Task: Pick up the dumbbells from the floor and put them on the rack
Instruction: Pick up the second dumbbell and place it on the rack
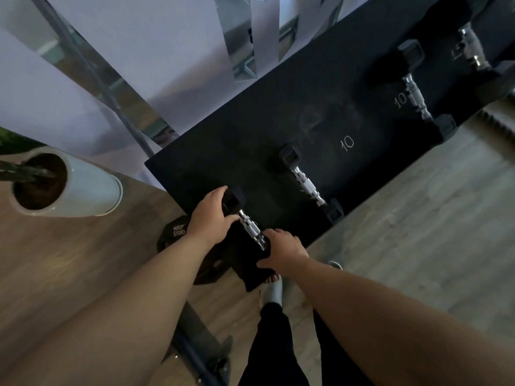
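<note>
A black hex dumbbell with a chrome handle (251,229) lies across the near left corner of the black rack shelf (250,129). My left hand (213,218) grips its far head. My right hand (282,250) holds its near head, which juts over the shelf's front edge. A second dumbbell (306,183) rests on the shelf just to the right, near a chalked "10". Two more dumbbells (416,93) (472,48) lie farther right on the same shelf.
A white plant pot (92,188) stands on the wooden floor to the left. A black weight plate (175,232) lies under the shelf's corner. My feet in grey slippers (271,292) stand below. A dark bar (195,338) lies on the floor near my left leg.
</note>
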Demonstrator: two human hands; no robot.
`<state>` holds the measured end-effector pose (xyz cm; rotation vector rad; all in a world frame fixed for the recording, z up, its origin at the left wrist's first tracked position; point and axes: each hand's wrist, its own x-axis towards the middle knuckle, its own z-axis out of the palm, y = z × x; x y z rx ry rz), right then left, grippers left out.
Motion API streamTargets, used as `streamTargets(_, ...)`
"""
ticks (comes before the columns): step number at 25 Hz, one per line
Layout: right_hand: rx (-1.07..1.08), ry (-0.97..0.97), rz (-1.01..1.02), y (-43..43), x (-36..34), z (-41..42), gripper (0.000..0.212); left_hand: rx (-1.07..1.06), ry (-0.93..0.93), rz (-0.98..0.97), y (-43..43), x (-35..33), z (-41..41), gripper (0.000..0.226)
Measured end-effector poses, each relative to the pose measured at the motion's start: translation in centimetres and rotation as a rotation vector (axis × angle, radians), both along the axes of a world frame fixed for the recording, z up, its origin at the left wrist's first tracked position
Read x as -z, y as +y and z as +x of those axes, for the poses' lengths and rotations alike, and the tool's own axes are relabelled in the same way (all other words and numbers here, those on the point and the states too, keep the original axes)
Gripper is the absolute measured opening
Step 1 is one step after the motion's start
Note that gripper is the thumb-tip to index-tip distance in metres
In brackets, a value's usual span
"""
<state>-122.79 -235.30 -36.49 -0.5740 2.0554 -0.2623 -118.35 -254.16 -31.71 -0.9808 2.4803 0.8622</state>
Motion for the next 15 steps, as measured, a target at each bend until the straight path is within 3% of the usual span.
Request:
streamTargets(6,0.003,0.030,-0.051,0.1,1.0,0.1,0.065,0.036,0.043,0.006,0.1,0.0,-0.1,0.082)
streamTargets(12,0.001,0.010,-0.034,0.8,-0.6,-1.3,0.085,0.141,-0.109,0.075,-1.2,-1.3,0.0,0.094)
streamTargets(15,0.115,0.013,-0.067,2.4,-3.0,-4.0,0.064,0.182,-0.077,0.001,-1.5,-3.8,0.0,0.078)
